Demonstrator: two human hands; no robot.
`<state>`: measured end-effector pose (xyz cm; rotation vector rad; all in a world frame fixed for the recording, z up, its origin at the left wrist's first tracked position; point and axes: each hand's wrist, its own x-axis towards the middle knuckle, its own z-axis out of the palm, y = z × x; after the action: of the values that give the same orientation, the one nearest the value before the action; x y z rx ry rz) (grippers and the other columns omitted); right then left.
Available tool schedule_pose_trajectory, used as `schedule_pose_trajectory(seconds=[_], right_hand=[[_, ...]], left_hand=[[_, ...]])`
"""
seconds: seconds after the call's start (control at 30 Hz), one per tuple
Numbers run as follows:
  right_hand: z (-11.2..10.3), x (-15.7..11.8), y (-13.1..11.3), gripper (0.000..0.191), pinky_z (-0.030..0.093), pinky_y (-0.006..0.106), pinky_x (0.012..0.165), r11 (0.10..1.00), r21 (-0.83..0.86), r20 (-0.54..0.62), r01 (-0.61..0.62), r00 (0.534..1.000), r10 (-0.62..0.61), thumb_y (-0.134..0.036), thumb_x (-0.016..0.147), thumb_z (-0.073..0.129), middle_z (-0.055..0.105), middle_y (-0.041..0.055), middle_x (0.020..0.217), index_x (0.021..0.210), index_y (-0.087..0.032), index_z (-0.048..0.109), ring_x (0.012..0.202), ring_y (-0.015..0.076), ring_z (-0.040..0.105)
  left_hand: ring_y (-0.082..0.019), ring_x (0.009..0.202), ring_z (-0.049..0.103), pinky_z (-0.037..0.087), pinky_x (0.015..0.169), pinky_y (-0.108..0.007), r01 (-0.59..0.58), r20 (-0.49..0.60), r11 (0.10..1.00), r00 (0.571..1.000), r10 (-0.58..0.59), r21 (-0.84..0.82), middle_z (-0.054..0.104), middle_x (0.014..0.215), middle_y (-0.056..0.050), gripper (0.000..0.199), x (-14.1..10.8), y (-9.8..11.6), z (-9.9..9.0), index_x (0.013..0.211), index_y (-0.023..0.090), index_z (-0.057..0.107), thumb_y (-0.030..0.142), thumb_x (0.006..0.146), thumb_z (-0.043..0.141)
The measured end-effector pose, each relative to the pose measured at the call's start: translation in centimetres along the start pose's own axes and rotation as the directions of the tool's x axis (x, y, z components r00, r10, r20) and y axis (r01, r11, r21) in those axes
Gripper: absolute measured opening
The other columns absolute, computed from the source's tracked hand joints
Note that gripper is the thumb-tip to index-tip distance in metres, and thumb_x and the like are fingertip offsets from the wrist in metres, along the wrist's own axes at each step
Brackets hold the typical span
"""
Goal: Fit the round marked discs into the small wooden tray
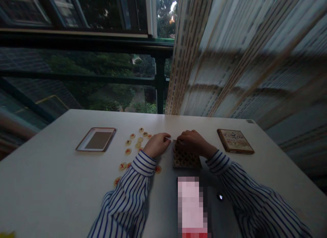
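Round Chinese chess pieces [128,151] with red or dark characters lie scattered left of my hands, some partly hidden behind my left sleeve. In the middle of the table stands a small open box [187,167] holding rows of such pieces. My right hand [192,142] is over the box's far left part, its fingers bent downward and closed. Whatever sits between those fingertips is hidden. Just left of the box, my left hand [157,145] hovers between it and the loose pieces. Its thumb and forefinger point right, slightly apart, with nothing visible between them.
At the left lies a shallow tray-like lid [96,139]; at the right, a flat decorated box [235,141]. A phone-like object with a blurred-out screen [190,204] rests nearest me, beside a small shiny dark item [220,197]. Beyond the white table [58,169] are a railing and a curtain.
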<state>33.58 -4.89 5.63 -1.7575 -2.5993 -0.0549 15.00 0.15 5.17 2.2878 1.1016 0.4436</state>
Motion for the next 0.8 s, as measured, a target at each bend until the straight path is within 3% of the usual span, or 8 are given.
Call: schedule_pose_trajectory(seconds=[0.8], right_hand=[[1.05, 0.41, -0.08, 0.022, 0.031, 0.029, 0.069, 0.999, -0.046, -0.007, 0.030, 1.000, -0.031, -0.035, 0.084, 0.046, 0.064, 0.0058, 0.089, 0.094, -0.021, 0.061, 0.083, 0.0184, 0.056]], left_hand=[[-0.019, 0.100, 0.058, 0.041, 0.088, -0.028, 0.023, 0.074, 0.998, 0.997, -0.027, 0.064, 0.065, 0.106, -0.010, 0.034, -0.12, -0.29, 0.24, 0.108, 0.014, 0.061, 0.025, 0.080, 0.044]])
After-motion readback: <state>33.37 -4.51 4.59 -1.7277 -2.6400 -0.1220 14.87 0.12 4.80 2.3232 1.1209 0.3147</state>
